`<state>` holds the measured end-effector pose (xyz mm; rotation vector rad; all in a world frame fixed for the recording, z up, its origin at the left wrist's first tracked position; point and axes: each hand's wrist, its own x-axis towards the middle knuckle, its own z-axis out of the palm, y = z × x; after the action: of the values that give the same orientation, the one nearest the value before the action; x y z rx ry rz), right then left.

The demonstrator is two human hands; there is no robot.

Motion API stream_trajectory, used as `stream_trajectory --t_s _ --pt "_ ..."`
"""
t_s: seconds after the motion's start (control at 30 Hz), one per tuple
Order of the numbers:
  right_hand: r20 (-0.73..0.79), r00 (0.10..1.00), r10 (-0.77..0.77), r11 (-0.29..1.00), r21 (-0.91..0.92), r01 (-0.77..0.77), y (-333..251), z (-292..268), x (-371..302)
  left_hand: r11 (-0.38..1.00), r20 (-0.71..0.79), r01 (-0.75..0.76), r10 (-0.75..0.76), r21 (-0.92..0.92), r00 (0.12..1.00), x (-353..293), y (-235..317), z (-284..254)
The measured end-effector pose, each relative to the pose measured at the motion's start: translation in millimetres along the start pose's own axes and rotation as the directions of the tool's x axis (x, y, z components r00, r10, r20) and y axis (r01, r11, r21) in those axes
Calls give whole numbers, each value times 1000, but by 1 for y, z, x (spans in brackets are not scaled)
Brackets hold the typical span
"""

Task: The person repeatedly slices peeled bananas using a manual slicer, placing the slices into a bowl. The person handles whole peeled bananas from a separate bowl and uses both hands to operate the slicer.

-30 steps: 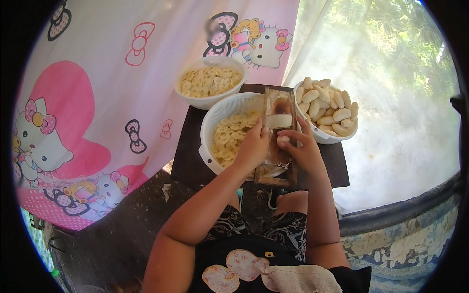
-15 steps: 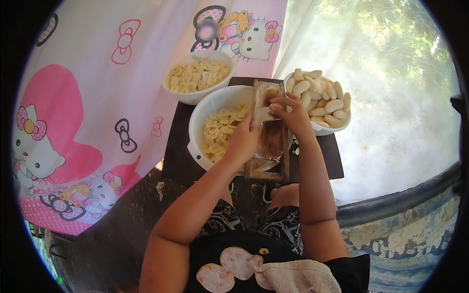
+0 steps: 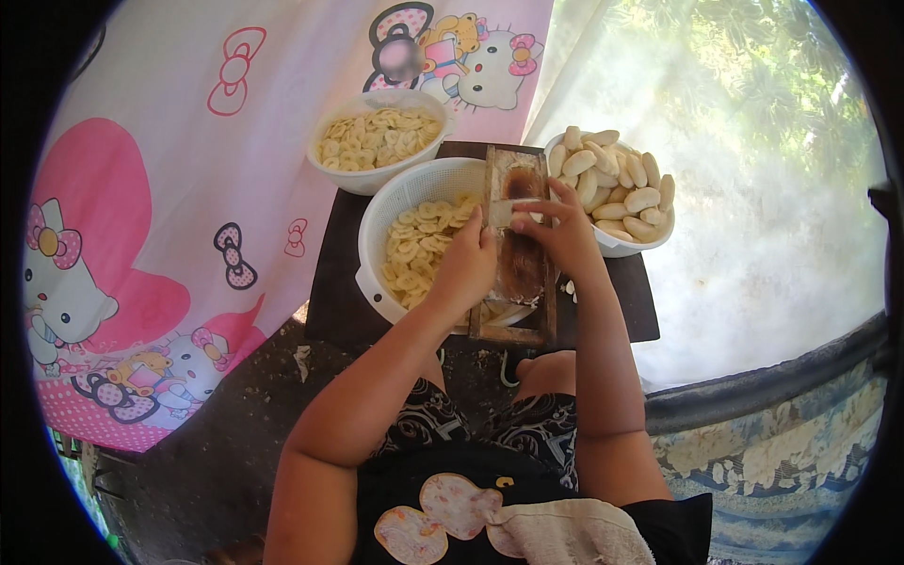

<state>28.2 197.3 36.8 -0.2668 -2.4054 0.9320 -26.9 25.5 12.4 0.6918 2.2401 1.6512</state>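
A wooden slicer [image 3: 523,254], a long framed board with a pale metal plate across its middle, rests over the right side of a white basket [image 3: 375,226]. My left hand [image 3: 465,264] is closed on the slicer's left edge, thumb pointing up along it. Over the plate, my right hand [image 3: 570,235] has its fingers bent around a small pale piece of peeled banana [image 3: 535,217], mostly hidden by them. Round banana slices [image 3: 419,247] lie heaped in the basket beside my left hand.
A second white basket [image 3: 363,179] of banana slices stands at the back left. At the right, a white bowl [image 3: 617,248] is piled with whole peeled bananas [image 3: 612,184]. All stand on a small dark table [image 3: 626,301], with a pink-and-white printed curtain [image 3: 179,198] at the left.
My right hand's fingers have shifted slightly toward me along the slicer and lie flatter over the plate. My left hand keeps its hold. The whole view has shifted slightly.
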Motion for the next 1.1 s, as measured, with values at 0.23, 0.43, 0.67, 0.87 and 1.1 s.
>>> stream_trajectory --t_s 0.23,0.43,0.67,0.87,1.1 --pt "21 999 33 999 -3 -33 10 1 20 998 -31 -64 65 22 997 3 -1 0" --pt "-3 1000 26 994 103 -26 1 -3 1 1000 -13 -3 3 -9 1000 0 2 0" --pt "32 998 -60 997 57 59 -10 -7 -32 999 -59 -54 54 1 997 -1 1 2" --pt "9 996 90 993 79 -91 2 1 14 999 -30 -42 42 -14 999 0 3 -1" --pt "-2 998 55 998 39 -55 -12 -3 -23 1000 -35 -16 16 4 999 -2 4 0"
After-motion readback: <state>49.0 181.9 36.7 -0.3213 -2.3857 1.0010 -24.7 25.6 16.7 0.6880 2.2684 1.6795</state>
